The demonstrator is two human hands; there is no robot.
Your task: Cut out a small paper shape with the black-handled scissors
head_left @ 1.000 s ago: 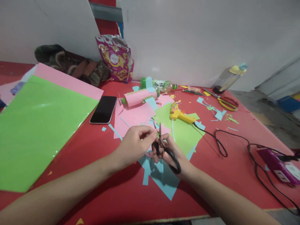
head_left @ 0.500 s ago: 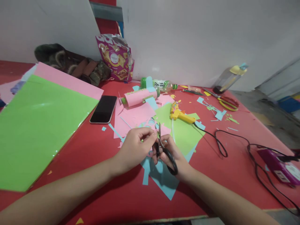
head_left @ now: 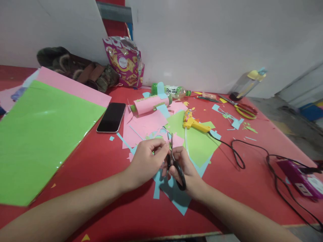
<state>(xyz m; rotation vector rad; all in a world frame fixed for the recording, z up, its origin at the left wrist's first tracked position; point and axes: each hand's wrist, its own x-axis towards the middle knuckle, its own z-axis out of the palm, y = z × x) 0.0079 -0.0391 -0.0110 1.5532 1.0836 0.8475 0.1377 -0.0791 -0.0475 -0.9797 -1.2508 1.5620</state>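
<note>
Black-handled scissors (head_left: pixel 179 173) are in my right hand (head_left: pixel 189 169), fingers through the loops, the slim blades pointing away from me and slightly apart. My left hand (head_left: pixel 148 161) is closed in a pinch, its fingertips right beside the blades. Whatever is in that pinch is too small and too hidden to make out. Beneath both hands lie blue paper (head_left: pixel 176 195), pink paper (head_left: pixel 148 126) and green paper (head_left: pixel 199 148), overlapping, with small cut scraps among them.
A yellow glue gun (head_left: pixel 199 125) lies on the paper, its black cord running right to a purple box (head_left: pixel 300 178). Left are a phone (head_left: pixel 111 117) and large green sheets (head_left: pixel 45 141). Behind are a pink-wrapped roll (head_left: pixel 150 105), a green bottle (head_left: pixel 174 91) and yellow-red scissors (head_left: pixel 244 111).
The scissors have shifted slightly left and their blades show a little wider apart. My right hand has moved slightly closer to my left, which stays pinched in nearly the same place.
</note>
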